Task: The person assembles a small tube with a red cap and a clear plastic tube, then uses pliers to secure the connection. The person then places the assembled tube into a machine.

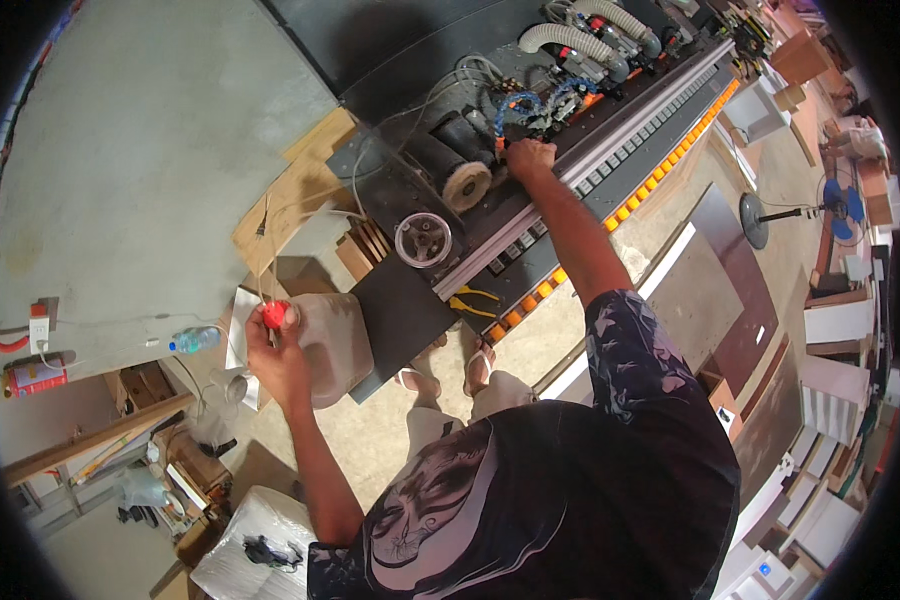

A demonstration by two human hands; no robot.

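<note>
My left hand (278, 358) is closed on a red cap (276, 315) at the top of a translucent white plastic jerrycan (332, 345). A thin clear tube (275, 262) runs up from the cap toward the machine. My right arm reaches across a long dark machine (410, 305) with a row of orange rollers (630, 200) along its edge. My right hand (530, 158) is closed beside a blue segmented hose (518, 103) with an orange tip; what its fingers grip is hidden. Near that hand sits a round buffing wheel (466, 187).
Yellow-handled pliers (473, 300) lie on the machine's near end, below a metal handwheel (423, 240). A water bottle (196, 340) lies left of the jerrycan. A blue-bladed fan (844, 212) stands at the right, among panels. Another person (860, 140) is far right.
</note>
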